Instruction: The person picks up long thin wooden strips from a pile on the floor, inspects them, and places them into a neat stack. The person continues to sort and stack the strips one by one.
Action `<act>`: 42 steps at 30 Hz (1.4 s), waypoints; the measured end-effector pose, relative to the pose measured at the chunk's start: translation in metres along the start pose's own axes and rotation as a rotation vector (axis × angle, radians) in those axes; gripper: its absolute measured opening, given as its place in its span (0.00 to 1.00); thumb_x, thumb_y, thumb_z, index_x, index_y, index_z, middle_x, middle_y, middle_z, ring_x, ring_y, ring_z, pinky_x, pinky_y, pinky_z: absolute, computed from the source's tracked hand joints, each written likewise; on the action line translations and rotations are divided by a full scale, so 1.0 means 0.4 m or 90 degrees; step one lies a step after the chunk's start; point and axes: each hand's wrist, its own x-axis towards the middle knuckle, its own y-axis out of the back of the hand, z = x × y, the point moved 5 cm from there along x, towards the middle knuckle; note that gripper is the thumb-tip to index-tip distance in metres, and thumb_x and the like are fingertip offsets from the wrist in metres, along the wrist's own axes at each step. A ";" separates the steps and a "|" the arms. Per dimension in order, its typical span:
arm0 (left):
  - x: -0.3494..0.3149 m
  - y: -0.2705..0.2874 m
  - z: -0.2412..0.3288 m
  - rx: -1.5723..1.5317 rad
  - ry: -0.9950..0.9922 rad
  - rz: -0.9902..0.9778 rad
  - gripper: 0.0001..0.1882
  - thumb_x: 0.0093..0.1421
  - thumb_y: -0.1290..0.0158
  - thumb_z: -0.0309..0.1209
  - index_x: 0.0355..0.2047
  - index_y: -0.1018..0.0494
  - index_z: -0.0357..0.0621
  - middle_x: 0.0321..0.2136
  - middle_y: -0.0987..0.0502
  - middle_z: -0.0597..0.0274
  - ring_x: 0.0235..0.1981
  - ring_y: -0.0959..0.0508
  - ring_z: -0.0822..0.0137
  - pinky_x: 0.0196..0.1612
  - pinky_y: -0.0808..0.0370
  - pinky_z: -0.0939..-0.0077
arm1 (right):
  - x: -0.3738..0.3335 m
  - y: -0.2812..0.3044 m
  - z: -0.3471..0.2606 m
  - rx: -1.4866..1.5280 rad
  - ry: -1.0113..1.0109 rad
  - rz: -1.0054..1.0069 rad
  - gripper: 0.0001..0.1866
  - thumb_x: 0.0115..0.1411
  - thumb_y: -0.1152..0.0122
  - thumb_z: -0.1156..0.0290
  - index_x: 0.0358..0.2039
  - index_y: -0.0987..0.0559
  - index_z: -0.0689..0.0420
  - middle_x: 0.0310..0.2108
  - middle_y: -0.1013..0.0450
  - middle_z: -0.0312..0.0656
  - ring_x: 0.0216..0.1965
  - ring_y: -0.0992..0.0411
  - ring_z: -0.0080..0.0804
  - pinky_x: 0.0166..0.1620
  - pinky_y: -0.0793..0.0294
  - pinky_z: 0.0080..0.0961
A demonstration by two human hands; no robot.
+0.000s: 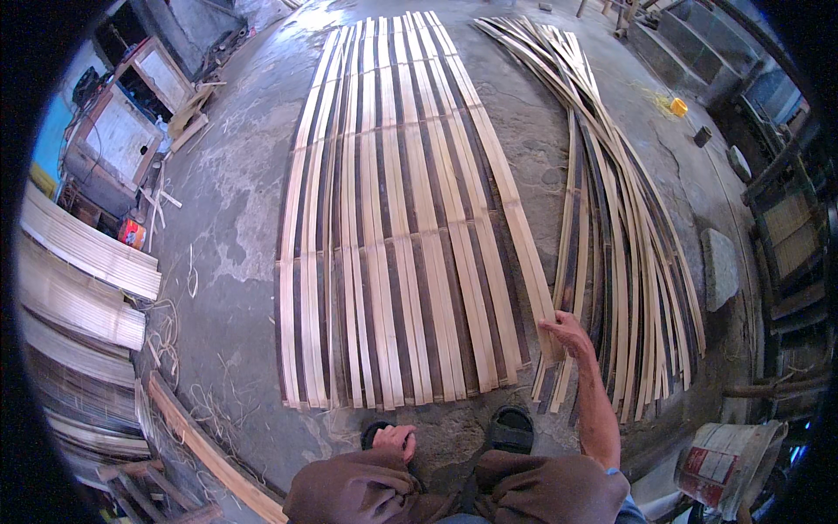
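A long, pale bamboo strip (515, 231) has its near end in my right hand (569, 334), fingers and thumb closed round it. That strip runs along the right edge of a wide layer of bamboo strips (381, 288), laid side by side on the floor, pale and dark ones mixed. To its right lies a looser pile of bamboo strips (642, 253), crossing at the far end and fanning out toward me. My left hand (397, 441) rests by my left knee with nothing visible in it, its fingers loosely apart.
Stacked slats (87, 271) line the left side, near a wooden plank (205, 441) and stringy fibre scraps (166, 332). At the right stand a white bucket (720, 467) and a stone slab (720, 271). Farther off lies a yellow container (678, 106). My sandalled feet are just before the strips.
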 end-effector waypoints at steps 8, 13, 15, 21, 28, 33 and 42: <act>-0.026 -0.041 -0.050 0.003 -0.008 -0.056 0.18 0.50 0.46 0.36 0.43 0.25 0.50 0.34 0.20 0.64 0.32 0.24 0.60 0.34 0.33 0.64 | 0.100 -0.010 0.153 0.007 0.119 0.138 0.20 0.61 0.41 0.57 0.40 0.23 0.63 0.32 0.24 0.41 0.35 0.26 0.28 0.38 0.28 0.28; -0.028 -0.037 -0.054 0.015 0.007 -0.069 0.17 0.51 0.45 0.35 0.43 0.24 0.49 0.34 0.20 0.63 0.33 0.24 0.59 0.36 0.33 0.65 | 0.067 -0.043 0.103 -0.143 0.131 0.163 0.20 0.56 0.39 0.58 0.39 0.23 0.64 0.34 0.23 0.48 0.35 0.24 0.37 0.39 0.27 0.32; -0.001 -0.013 -0.014 0.015 0.022 -0.061 0.15 0.52 0.45 0.34 0.42 0.24 0.49 0.33 0.20 0.62 0.33 0.24 0.58 0.36 0.33 0.64 | 0.063 -0.037 0.114 -0.182 0.169 0.210 0.21 0.54 0.38 0.57 0.39 0.23 0.63 0.33 0.23 0.49 0.35 0.24 0.40 0.40 0.27 0.34; -0.030 -0.017 -0.012 0.122 -0.076 0.083 0.11 0.52 0.44 0.33 0.38 0.23 0.50 0.29 0.21 0.61 0.31 0.23 0.57 0.35 0.31 0.60 | 0.055 -0.050 0.099 -0.133 0.183 0.183 0.18 0.55 0.36 0.61 0.38 0.22 0.63 0.29 0.24 0.43 0.32 0.27 0.30 0.37 0.29 0.30; -0.009 -0.027 -0.025 0.046 0.030 -0.032 0.11 0.51 0.43 0.33 0.36 0.23 0.50 0.27 0.21 0.60 0.29 0.24 0.58 0.32 0.32 0.60 | 0.083 -0.043 0.147 -0.182 0.126 0.211 0.17 0.55 0.36 0.60 0.38 0.21 0.60 0.32 0.24 0.44 0.35 0.25 0.33 0.40 0.28 0.31; -0.010 -0.013 -0.023 0.043 0.000 -0.022 0.11 0.50 0.42 0.33 0.36 0.23 0.50 0.26 0.21 0.61 0.27 0.24 0.58 0.29 0.33 0.61 | 0.065 -0.057 0.113 -0.211 0.114 0.174 0.25 0.53 0.37 0.51 0.42 0.22 0.59 0.41 0.24 0.52 0.45 0.25 0.49 0.47 0.28 0.40; -0.010 -0.022 -0.033 0.040 -0.005 -0.044 0.11 0.51 0.44 0.33 0.37 0.23 0.50 0.27 0.20 0.60 0.28 0.23 0.57 0.31 0.32 0.60 | 0.048 -0.061 0.100 -0.192 0.144 0.224 0.23 0.53 0.38 0.50 0.39 0.21 0.59 0.35 0.22 0.50 0.39 0.23 0.45 0.41 0.27 0.38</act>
